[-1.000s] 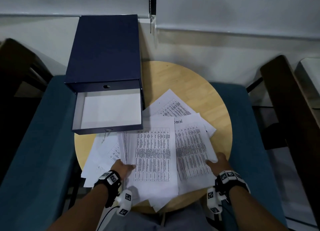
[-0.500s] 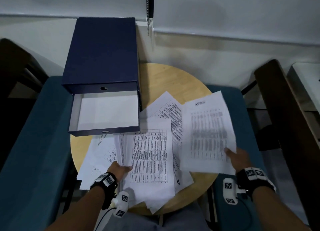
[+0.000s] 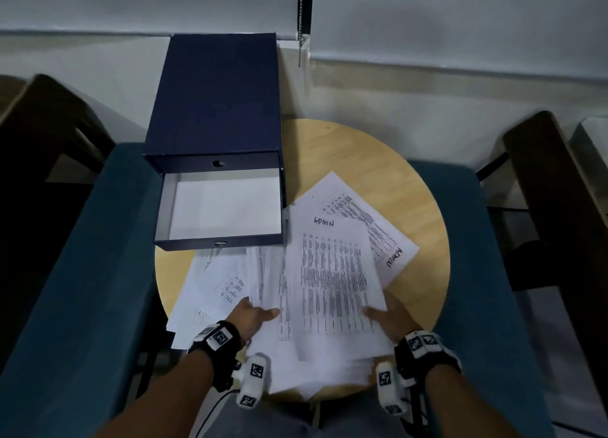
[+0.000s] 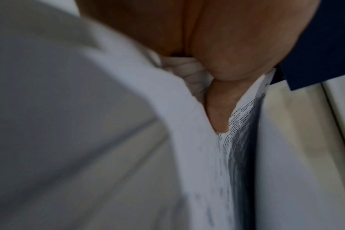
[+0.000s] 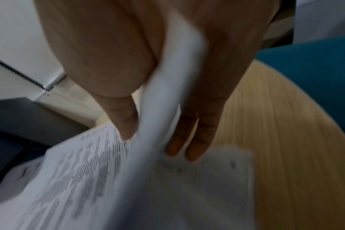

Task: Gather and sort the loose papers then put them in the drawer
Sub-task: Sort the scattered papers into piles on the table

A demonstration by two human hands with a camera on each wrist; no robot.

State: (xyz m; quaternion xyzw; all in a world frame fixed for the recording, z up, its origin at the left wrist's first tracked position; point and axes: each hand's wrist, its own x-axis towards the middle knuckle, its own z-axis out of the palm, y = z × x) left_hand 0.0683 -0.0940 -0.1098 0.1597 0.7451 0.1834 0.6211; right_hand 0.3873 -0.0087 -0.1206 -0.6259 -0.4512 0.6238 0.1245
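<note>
Loose printed papers (image 3: 214, 283) lie spread over a round wooden table (image 3: 378, 167). My right hand (image 3: 378, 312) pinches the lower right corner of a printed sheet (image 3: 335, 273) that lies over the middle pile; in the right wrist view the thumb is on top of the sheet (image 5: 89, 171) and the fingers (image 5: 191, 140) under it. My left hand (image 3: 263, 312) grips the pile's left edge, with the thumb (image 4: 219, 112) pressed between sheets (image 4: 197, 155). Two sheets marked ADMIN (image 3: 371, 227) stick out at the right. The navy drawer (image 3: 218, 241) stands open, showing a white bottom.
The navy drawer box (image 3: 217, 98) stands at the table's back left, against the wall. Teal upholstered seats (image 3: 82, 273) flank the table on both sides. Dark wooden frames (image 3: 552, 207) stand further out. A blind chain (image 3: 301, 52) hangs behind the box.
My right hand lifted a printed sheet off the right of the pile, then carried it left and down onto the middle pile. My left hand stayed at the pile's left edge.
</note>
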